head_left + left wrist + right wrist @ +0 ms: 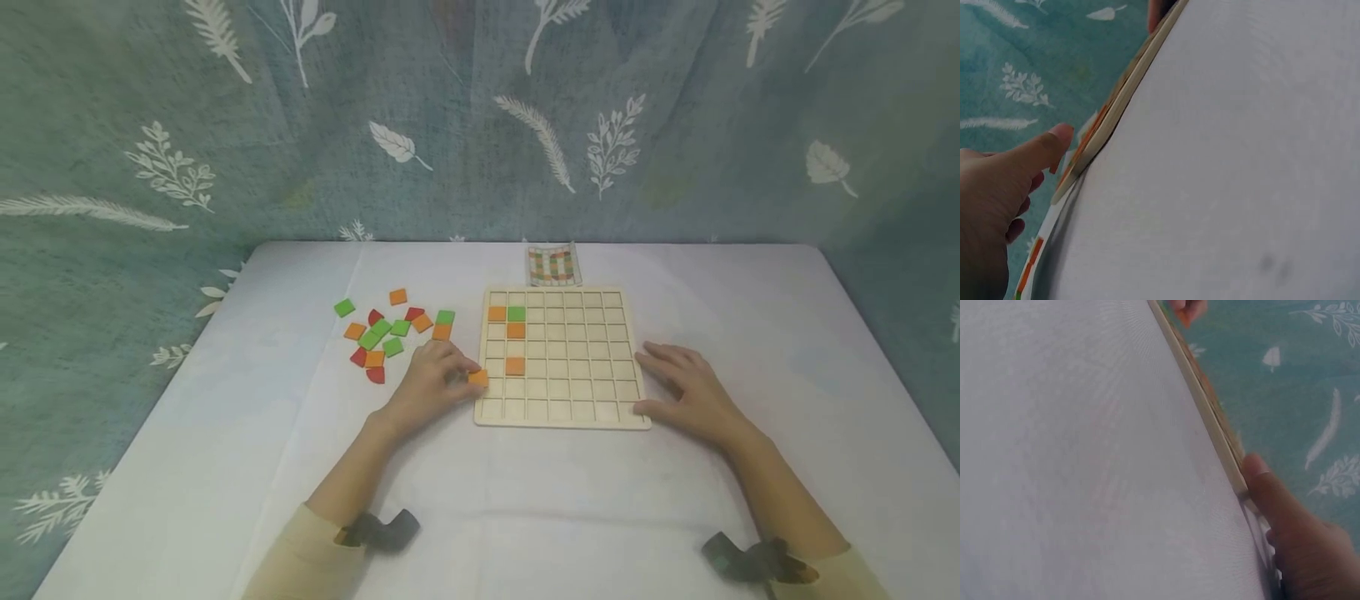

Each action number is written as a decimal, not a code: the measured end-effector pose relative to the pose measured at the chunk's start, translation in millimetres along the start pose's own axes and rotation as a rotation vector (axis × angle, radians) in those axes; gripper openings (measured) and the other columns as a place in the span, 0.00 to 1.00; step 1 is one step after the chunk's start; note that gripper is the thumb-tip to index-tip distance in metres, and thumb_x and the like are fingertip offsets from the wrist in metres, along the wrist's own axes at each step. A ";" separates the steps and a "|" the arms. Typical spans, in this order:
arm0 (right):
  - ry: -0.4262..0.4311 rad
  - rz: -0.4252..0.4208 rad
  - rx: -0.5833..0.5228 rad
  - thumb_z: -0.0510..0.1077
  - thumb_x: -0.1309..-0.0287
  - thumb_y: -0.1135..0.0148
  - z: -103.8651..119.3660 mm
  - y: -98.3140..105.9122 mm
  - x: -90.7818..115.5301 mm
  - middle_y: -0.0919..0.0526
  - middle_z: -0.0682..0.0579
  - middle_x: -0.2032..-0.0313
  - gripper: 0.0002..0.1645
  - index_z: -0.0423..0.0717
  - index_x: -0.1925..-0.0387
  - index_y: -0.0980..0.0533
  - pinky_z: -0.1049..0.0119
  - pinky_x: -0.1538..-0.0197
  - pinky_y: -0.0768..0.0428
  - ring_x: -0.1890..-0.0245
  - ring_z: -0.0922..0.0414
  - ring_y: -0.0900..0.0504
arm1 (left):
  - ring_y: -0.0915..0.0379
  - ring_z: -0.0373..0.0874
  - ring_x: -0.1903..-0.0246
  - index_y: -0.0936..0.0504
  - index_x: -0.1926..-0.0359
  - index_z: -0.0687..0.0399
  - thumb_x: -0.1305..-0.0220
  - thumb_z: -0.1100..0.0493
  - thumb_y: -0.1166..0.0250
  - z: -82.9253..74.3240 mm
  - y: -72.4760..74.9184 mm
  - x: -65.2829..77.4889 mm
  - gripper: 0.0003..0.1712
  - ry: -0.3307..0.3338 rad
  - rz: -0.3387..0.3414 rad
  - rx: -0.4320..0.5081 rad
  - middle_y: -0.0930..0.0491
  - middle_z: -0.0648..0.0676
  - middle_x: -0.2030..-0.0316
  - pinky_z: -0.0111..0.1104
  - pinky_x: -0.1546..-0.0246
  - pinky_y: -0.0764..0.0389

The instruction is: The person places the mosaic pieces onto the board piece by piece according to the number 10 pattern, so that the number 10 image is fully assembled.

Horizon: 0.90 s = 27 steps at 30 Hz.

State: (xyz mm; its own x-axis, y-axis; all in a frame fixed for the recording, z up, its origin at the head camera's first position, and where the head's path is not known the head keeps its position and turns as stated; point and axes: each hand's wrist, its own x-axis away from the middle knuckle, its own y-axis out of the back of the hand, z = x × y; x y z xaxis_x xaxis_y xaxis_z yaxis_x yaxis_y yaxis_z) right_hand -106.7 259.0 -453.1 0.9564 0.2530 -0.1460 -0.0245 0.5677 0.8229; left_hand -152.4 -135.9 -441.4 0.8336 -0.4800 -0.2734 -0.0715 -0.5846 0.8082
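In the head view, my left hand [431,383] pinches an orange square tile [477,378] at the left rim of a wooden grid board [562,423]. The left wrist view shows that hand's thumb [1054,142] stretched toward the board's corner. One green tile [516,314] and three orange tiles, among them a lower orange tile [515,366], lie in the grid's left columns. On the opposite side, my right hand [693,396] rests its fingertips and thumb against the board's right edge, fingers loosely extended. Its thumb [1266,481] touches the rim in the right wrist view.
Left of the board lie scattered loose tiles: several green squares [369,339], orange squares [398,296] and red rounded pieces [376,376]. A small patterned card [553,266] lies behind the board. White cloth [562,500] covers the table, and a leaf-print curtain [465,125] hangs behind.
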 end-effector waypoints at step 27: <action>0.005 -0.007 -0.004 0.61 0.60 0.27 -2.6 -0.6 0.3 0.34 0.44 0.34 0.47 0.46 0.39 0.30 0.39 0.37 0.45 0.35 0.40 0.42 | 0.36 0.39 0.60 0.16 0.59 0.48 0.51 0.48 0.27 -7.0 -9.3 -6.7 0.18 -0.001 0.026 0.028 0.26 0.43 0.65 0.36 0.56 0.38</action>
State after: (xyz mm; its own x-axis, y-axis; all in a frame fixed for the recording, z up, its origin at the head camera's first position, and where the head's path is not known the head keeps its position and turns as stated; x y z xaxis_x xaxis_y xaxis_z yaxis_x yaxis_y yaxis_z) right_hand -107.1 260.7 -455.1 0.9552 0.2528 -0.1540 -0.0194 0.5726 0.8196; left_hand -153.5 -122.7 -443.4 0.8304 -0.4962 -0.2533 -0.1086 -0.5901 0.8000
